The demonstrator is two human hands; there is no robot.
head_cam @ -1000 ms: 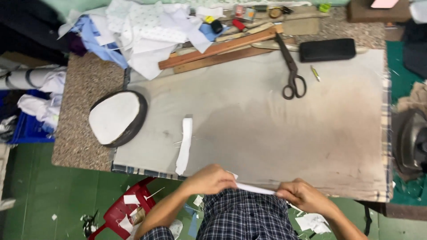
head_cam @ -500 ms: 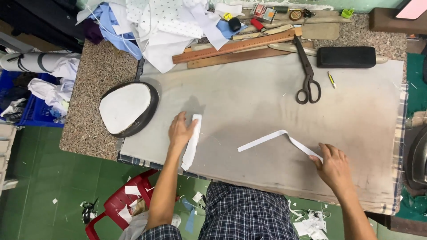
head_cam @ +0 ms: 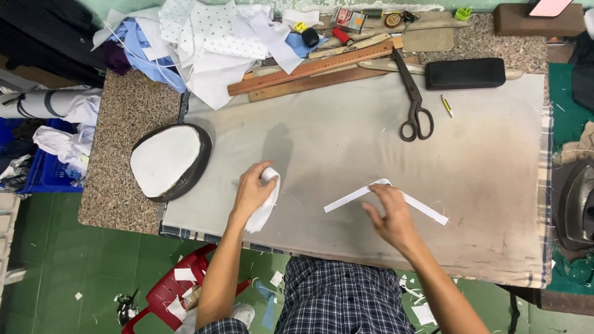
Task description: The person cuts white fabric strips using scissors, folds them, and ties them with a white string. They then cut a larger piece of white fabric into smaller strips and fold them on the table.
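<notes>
1. Left hand (head_cam: pixel 252 190) curled around a white cloth strip (head_cam: pixel 265 207), fingers closed on its upper end, near the front-left edge of the grey mat (head_cam: pixel 482 185).
2. Right hand (head_cam: pixel 390 216) spread flat, fingers apart, pressing a bent white strip (head_cam: pixel 346 201) at its fold, mid-mat, well apart from the other strip.
3. Scissors (head_cam: pixel 413 102) lying further back, blades shut.
4. Oval pad (head_cam: pixel 168 161) left of the mat.
5. Wooden rulers (head_cam: pixel 309 68) and heaped fabric (head_cam: pixel 210 43) along the back edge.
</notes>
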